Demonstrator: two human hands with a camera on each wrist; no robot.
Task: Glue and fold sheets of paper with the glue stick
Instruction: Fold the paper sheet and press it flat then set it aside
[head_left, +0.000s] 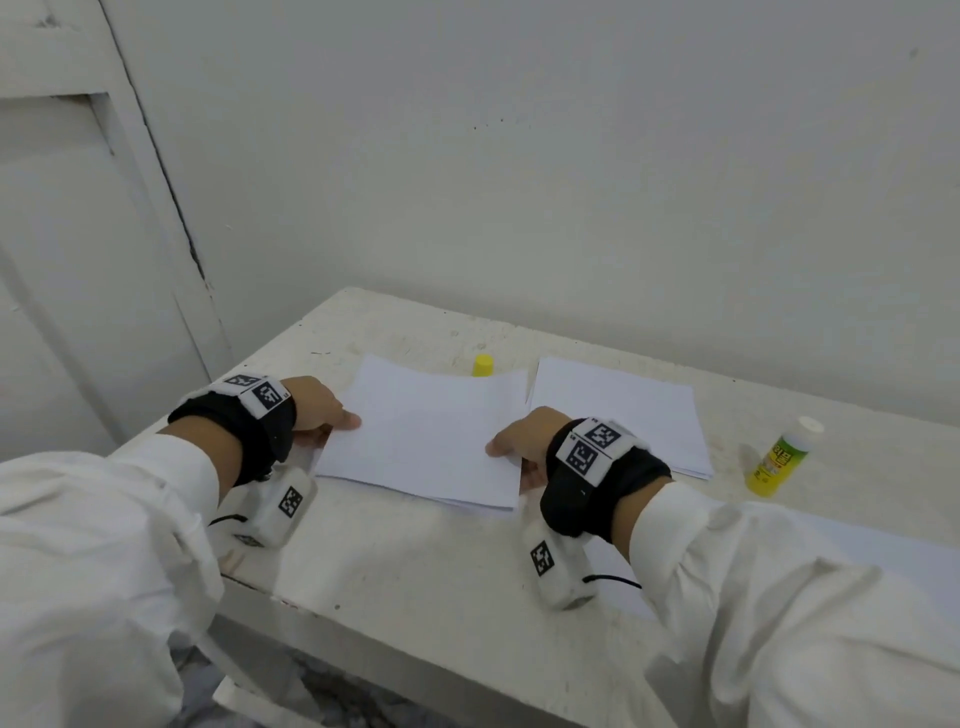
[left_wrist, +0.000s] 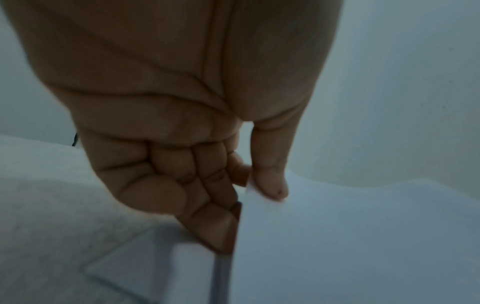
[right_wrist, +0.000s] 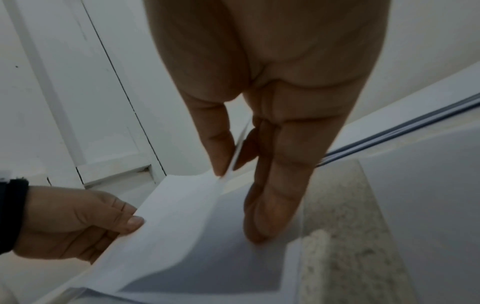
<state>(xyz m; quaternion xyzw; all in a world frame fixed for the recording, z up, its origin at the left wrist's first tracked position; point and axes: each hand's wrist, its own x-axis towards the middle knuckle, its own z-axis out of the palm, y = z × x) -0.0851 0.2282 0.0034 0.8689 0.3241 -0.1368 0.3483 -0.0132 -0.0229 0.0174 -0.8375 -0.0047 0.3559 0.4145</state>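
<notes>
Both hands hold one sheet of paper (head_left: 421, 431) over the desk (head_left: 415, 561): the left hand (head_left: 317, 405) pinches its left edge, and the right hand (head_left: 519, 441) pinches its right edge. I think the sheet is being lifted to fold, so next the edges must line up. Farther back sit the paper pile (head_left: 618, 410), yellow cap (head_left: 482, 365) and glue stick (head_left: 782, 457)

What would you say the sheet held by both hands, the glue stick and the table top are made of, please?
Sheet: thin white paper, matte; it bows between the left hand and right hand in the right wrist view.
Glue stick: probably smooth plastic, yellow-green printed body, white end.
Table top: hard, off-white, speckled and stained; perhaps stone or painted concrete, I cannot tell.
</notes>
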